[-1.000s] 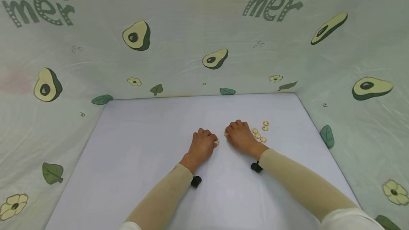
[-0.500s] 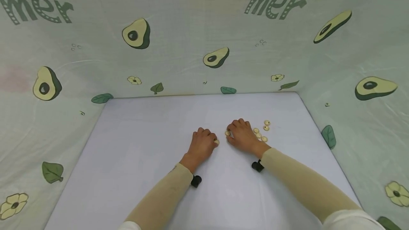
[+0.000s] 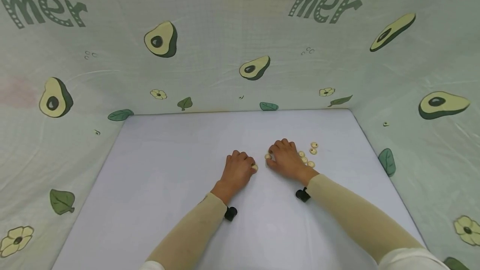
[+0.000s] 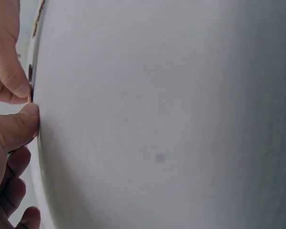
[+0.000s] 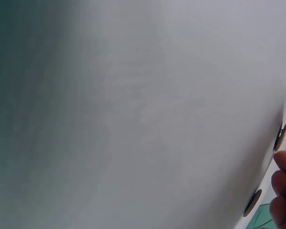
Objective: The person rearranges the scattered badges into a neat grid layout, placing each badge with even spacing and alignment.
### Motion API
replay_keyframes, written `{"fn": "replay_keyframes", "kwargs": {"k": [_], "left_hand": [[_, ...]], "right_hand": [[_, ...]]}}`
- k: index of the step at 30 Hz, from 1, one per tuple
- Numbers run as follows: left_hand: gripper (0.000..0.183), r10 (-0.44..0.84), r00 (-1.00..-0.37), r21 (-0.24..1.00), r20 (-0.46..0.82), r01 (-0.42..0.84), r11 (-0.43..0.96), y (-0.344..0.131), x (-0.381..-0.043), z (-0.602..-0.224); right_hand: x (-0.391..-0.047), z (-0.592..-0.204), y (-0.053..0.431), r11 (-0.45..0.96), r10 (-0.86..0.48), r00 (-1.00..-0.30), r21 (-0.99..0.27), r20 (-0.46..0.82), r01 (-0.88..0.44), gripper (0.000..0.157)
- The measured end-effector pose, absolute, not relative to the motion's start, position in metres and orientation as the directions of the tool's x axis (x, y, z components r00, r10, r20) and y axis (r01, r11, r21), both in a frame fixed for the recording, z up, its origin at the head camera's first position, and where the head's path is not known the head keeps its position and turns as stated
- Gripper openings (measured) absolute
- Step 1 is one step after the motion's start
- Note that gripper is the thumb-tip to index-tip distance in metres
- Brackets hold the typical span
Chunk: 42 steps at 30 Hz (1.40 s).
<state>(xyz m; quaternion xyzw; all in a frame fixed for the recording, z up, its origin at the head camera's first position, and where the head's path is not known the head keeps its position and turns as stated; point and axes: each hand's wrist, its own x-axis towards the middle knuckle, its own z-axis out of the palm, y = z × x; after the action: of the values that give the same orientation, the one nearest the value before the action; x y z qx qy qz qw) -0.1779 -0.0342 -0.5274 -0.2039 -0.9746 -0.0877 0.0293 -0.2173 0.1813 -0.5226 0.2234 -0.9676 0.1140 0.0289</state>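
Note:
My left hand [image 3: 237, 171] is low over the white tabletop, pinching a small round tan disc [image 3: 255, 167] between thumb and fingers. In the left wrist view its thumb [image 4: 19, 126] points toward the other hand. A short gap to the right, my right hand [image 3: 283, 158] has its thumb and a fingertip on either side of another tan disc [image 3: 268, 156]. That disc [image 5: 280, 138] stands edge-on between the fingertips in the right wrist view. Several more tan discs [image 3: 311, 164] with dark marks lie just right of my right hand, some partly behind it.
The white table [image 3: 180, 145] reaches back to a hanging cloth [image 3: 210, 45] printed with avocados, leaves and flowers. The cloth also rises along the left and right edges. A small black camera [image 3: 230, 213] is strapped at the left wrist, and another black camera [image 3: 303, 195] at the right.
The right hand's thumb and fingertip have parted a little, so more of its disc shows between them. The left hand holds still, and the view has shifted slightly.

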Motion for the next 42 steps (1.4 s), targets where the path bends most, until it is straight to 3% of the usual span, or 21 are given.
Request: {"fn": "replay_keyframes", "kwargs": {"k": [9, 15, 22, 29, 37, 42], "left_hand": [[0.033, 0.395, -0.916, 0.173, 0.066, 0.4, 0.9, -0.034, -0.182, -0.526], [0.028, 0.424, -0.902, 0.165, 0.075, 0.431, 0.887, -0.036, -0.183, -0.525], [0.021, 0.459, -0.881, 0.138, 0.112, 0.472, 0.871, -0.037, -0.183, -0.524], [0.02, 0.447, -0.886, 0.153, 0.125, 0.462, 0.873, -0.036, -0.183, -0.527], [0.026, 0.403, -0.911, 0.156, 0.09, 0.413, 0.898, -0.032, -0.177, -0.526], [0.025, 0.387, -0.917, 0.154, 0.092, 0.397, 0.905, -0.032, -0.172, -0.527]], "right_hand": [[-0.222, -0.523, 0.183, 0.87, -0.443, -0.89, -0.187, 0.108, -0.456, 0.024], [-0.224, -0.524, 0.183, 0.856, -0.475, -0.871, -0.165, 0.125, -0.491, 0.024], [-0.227, -0.53, 0.187, 0.81, -0.581, -0.794, 0.031, 0.177, -0.586, 0.026], [-0.23, -0.528, 0.19, 0.794, -0.604, -0.774, 0.07, 0.187, -0.603, 0.026], [-0.267, -0.5, 0.197, 0.837, -0.536, -0.826, -0.016, 0.177, -0.547, 0.025], [-0.297, -0.492, 0.195, 0.845, -0.528, -0.834, 0.002, 0.158, -0.534, 0.026]]}}
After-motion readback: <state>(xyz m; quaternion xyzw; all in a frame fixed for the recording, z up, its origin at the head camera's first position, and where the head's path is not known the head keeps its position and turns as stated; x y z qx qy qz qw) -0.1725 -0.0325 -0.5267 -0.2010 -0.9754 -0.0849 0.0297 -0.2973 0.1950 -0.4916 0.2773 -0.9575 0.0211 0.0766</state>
